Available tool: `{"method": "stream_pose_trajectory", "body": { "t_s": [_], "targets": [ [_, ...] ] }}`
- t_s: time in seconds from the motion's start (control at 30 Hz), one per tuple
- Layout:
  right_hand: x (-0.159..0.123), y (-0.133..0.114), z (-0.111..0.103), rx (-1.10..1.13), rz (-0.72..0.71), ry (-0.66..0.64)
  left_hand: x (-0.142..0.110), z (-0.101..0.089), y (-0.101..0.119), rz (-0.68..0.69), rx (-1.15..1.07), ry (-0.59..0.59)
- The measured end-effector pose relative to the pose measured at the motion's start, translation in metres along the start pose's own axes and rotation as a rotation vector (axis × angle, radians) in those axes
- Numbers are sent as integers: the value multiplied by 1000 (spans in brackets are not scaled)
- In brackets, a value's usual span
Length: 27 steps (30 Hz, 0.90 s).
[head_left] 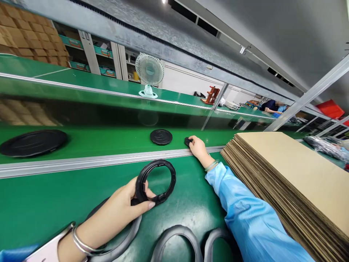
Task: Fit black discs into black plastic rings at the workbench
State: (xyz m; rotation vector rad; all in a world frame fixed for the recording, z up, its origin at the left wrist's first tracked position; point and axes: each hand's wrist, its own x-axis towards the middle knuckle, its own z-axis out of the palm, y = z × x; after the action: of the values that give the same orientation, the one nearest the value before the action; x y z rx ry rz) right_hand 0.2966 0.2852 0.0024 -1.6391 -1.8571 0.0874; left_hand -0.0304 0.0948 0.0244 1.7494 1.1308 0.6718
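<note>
My left hand [136,202] is closed on a black plastic ring [172,182], held tilted above the green worktop. Out at arm's length, my right hand [198,147] has its fingertips on a black round disc [187,141] at the green strip behind the metal rail; the fingers partly cover it. On that same strip lie another black round disc [161,137] and, at the far left, a larger-looking one [34,142]. Grey curved rings [177,233] rest near the front edge, partly cut off by the frame; one lies partly behind my left forearm.
To the right stands a tall stack of cardboard sheets [294,156], close to my right sleeve. The metal rail [95,160] runs across the worktop. Beyond are a small fan [149,71], a red-brown stand [212,95], stacked cartons [29,34] and a person [272,106] at the far right.
</note>
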Motion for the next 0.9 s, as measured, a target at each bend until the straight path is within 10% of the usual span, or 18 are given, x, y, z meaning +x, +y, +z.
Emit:
{"method": "stream_pose_trajectory", "body": {
  "t_s": [0.4, 0.63, 0.8, 0.9],
  "targets": [
    [17, 28, 0, -5, -174, -116, 0, -1, 7, 5, -8, -1],
    [17, 26, -8, 76, -145, 95, 2, 1, -4, 16, -60, 65],
    [-13, -29, -26, 240, -147, 357, 0, 5, 0, -4, -185, 143],
    [-53, -86, -39, 439, -391, 406, -3, 6, 3, -12, -191, 168]
  ]
}}
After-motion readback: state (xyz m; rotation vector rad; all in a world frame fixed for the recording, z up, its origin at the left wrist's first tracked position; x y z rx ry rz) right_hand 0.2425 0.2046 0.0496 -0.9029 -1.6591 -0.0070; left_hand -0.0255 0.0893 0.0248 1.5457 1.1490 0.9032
